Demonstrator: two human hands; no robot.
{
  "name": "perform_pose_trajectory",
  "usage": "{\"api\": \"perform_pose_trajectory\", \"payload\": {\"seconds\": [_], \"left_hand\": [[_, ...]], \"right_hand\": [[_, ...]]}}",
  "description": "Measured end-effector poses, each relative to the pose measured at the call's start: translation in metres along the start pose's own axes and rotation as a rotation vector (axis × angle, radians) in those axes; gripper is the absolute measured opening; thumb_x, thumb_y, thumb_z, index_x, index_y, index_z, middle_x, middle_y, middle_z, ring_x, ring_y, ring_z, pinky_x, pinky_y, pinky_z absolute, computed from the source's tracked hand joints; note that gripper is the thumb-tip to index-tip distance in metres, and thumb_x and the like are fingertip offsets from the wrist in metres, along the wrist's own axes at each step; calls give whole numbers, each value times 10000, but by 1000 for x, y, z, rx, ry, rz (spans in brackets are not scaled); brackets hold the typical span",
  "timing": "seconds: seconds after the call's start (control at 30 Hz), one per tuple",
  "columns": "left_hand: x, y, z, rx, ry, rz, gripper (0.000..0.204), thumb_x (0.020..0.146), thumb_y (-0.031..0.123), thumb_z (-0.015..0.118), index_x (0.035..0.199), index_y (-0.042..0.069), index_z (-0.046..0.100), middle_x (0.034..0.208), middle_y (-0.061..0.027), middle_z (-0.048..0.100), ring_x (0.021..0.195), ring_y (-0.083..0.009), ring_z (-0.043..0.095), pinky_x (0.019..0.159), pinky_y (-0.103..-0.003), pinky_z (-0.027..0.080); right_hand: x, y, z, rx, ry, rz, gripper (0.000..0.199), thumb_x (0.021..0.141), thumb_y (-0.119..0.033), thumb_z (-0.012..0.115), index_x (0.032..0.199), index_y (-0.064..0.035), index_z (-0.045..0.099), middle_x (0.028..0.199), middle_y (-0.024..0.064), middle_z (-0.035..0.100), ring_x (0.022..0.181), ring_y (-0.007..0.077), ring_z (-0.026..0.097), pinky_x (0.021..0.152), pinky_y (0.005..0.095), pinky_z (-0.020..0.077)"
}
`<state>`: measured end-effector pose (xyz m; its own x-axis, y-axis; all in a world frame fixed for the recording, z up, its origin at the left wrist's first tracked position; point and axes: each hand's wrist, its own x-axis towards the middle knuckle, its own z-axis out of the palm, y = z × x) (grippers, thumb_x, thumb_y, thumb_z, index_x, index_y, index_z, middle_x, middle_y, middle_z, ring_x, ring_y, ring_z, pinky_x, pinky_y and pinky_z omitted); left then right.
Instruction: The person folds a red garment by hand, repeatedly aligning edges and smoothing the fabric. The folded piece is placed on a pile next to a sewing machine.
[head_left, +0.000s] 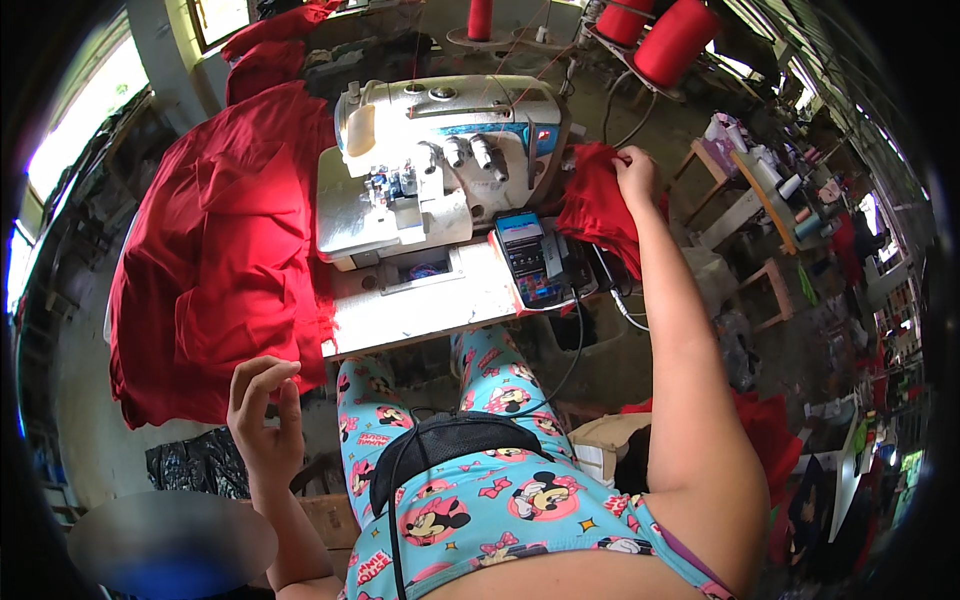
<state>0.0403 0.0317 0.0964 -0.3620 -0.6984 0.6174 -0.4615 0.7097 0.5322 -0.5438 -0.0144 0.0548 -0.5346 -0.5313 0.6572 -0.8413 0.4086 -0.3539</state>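
Observation:
My right hand (637, 178) reaches out past the right side of a white sewing machine (450, 150). Its fingertips pinch the upper edge of a bunched stack of red fabric pieces (600, 205). Raised in front of a large red cloth heap (215, 240), my left hand (268, 412) has its fingers loosely bent and apart, with nothing in it. That heap covers the left part of the machine table and hangs over its front edge. No cloth is seen under the machine's needle area.
A phone (535, 260) with a cable lies at the table's (410, 315) right front. Red thread cones (677, 45) stand above on a rack. My legs are under the table edge. To the right is a wooden stand (770, 200) with spools; a black plastic bag (195, 462) lies lower left.

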Motion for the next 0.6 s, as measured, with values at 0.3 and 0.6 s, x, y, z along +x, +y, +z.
{"api": "perform_pose_trajectory", "payload": {"seconds": [0.3, 0.6], "left_hand": [[-2, 5, -1, -5, -20, -42, 172, 820, -18, 586, 964, 53, 648, 911, -103, 605, 795, -213, 593, 675, -293, 473], [5, 4, 4, -44, -56, -15, 195, 812, -24, 595, 980, 59, 649, 915, -99, 604, 789, -208, 592, 669, -283, 472]], "right_hand": [[-1, 2, -8, -16, 93, -157, 102, 771, -108, 674, 763, -84, 575, 869, 110, 598, 909, 321, 552, 766, 428, 450], [2, 32, -64, 85, -130, -357, 193, 801, -159, 683, 956, -67, 614, 862, 106, 647, 838, 312, 600, 728, 402, 478]]}}
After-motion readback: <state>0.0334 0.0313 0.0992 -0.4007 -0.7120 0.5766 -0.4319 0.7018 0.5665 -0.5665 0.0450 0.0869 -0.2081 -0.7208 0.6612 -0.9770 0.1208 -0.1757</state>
